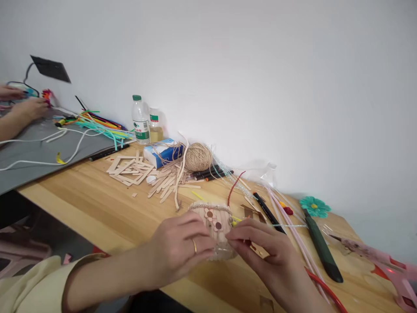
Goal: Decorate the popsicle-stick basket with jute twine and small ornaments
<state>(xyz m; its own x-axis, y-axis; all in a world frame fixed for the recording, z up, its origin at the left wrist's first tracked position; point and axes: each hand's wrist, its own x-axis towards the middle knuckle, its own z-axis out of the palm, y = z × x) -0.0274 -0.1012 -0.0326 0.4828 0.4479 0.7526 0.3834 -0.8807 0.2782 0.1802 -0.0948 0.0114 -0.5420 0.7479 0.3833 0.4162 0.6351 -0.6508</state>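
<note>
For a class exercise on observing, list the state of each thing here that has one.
Left hand: fingers bent, at the panel
Right hand: fingers bent, at the panel
Panel: decorated with flowers
Twine: wound into a ball
Green-capped bottle: upright, closed
Second bottle: upright, part full
Glue gun: red light lit
Teal flower: petals spread
Loose sticks: heaped

No legible text; blurry bottle label (141,129)

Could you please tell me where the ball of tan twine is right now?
The ball of tan twine is near the head view's centre, by the white wall, just right of the blue-and-white plastic packet.
</note>
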